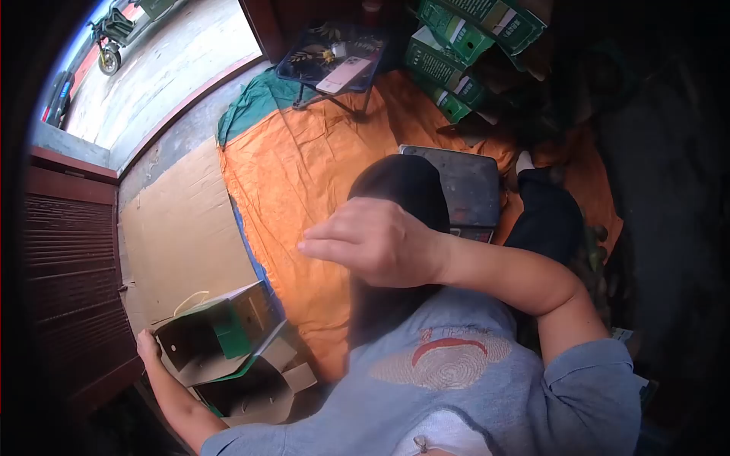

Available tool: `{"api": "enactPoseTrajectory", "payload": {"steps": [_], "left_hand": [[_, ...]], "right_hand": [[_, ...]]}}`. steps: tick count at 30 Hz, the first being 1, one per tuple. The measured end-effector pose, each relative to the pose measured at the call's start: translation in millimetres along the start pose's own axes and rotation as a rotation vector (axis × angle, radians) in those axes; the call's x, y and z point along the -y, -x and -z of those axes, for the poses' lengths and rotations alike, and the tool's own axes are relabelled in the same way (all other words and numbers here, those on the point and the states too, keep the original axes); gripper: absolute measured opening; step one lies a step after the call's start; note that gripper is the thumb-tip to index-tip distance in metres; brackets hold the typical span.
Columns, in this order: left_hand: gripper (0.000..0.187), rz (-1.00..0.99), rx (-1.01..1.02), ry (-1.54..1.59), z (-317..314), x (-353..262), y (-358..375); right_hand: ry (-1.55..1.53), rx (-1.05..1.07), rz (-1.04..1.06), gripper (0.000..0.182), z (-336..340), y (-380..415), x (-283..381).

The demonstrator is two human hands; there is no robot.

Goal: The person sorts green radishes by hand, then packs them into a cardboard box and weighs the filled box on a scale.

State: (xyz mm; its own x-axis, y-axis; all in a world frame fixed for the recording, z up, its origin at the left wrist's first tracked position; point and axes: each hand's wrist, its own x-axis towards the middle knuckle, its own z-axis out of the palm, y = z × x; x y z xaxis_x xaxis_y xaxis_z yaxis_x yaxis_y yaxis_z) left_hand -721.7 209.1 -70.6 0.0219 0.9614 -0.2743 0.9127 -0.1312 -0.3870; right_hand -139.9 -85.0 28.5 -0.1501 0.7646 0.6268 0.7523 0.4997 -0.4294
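Observation:
At the lower left, my left hand [148,346] is closed on the outer edge of an open cardboard box [232,332] with green on it; its fingers are partly hidden. A second open cardboard box [266,391] lies against it, nearer my body. My right hand [372,239] is raised in front of my chest, above my dark-trousered knee [403,178]. Its fingers are pressed together and point left. The inside of that hand is turned away, so I cannot see whether anything is in it.
A flat cardboard sheet [186,224] and an orange tarp [304,175] cover the floor. A scale [460,186] stands beyond my knee. A phone [344,74] lies on a small low table [308,72]. Green cartons [449,64] are stacked at the back. A doorway opens at upper left.

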Motion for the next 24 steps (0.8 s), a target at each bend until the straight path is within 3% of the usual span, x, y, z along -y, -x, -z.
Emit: {"api": "enactPoseTrajectory", "payload": {"steps": [1, 2, 4, 7, 10, 15, 19, 20, 24], "left_hand": [[0.034, 0.001, 0.11, -0.1, 11.3, 0.4, -20.9], [0.058, 0.084, 0.174, -0.32, 22.7, -8.1, -48.6], [0.07, 0.015, 0.101, -0.329, 121.9, -104.4, -13.9], [0.071, -0.237, -0.265, -0.136, 172.7, -206.3, -46.2], [0.068, -0.627, -0.552, 0.255, 242.2, -348.2, -17.4], [0.058, -1.031, -0.713, 0.641, 336.3, -523.1, 112.5], [0.057, -1.233, -0.728, 0.735, 349.2, -576.6, 177.8], [0.056, -1.219, -0.706, 0.74, 344.5, -583.3, 185.6], [0.056, -1.185, -0.559, 0.714, 316.3, -595.7, 178.2]], "right_hand": [[0.063, -0.053, -0.053, 0.022, 24.2, 6.4, -5.4], [0.128, -0.085, -0.11, 0.022, 47.3, 15.1, -11.5], [0.218, -0.163, -0.266, 0.023, 87.3, 38.2, -22.1], [0.212, -0.291, -0.573, 0.025, 131.9, 86.2, -38.7], [0.031, -0.492, -0.733, 0.026, 167.7, 116.0, -50.6], [-0.138, -0.706, -0.848, 0.033, 228.5, 135.4, -120.8], [-0.15, -0.846, -0.931, 0.046, 254.2, 129.5, -206.5], [-0.253, -0.855, -1.007, 0.067, 263.8, 126.9, -225.9], [-0.505, -1.034, -1.194, 0.092, 304.5, 97.7, -286.0]]}}
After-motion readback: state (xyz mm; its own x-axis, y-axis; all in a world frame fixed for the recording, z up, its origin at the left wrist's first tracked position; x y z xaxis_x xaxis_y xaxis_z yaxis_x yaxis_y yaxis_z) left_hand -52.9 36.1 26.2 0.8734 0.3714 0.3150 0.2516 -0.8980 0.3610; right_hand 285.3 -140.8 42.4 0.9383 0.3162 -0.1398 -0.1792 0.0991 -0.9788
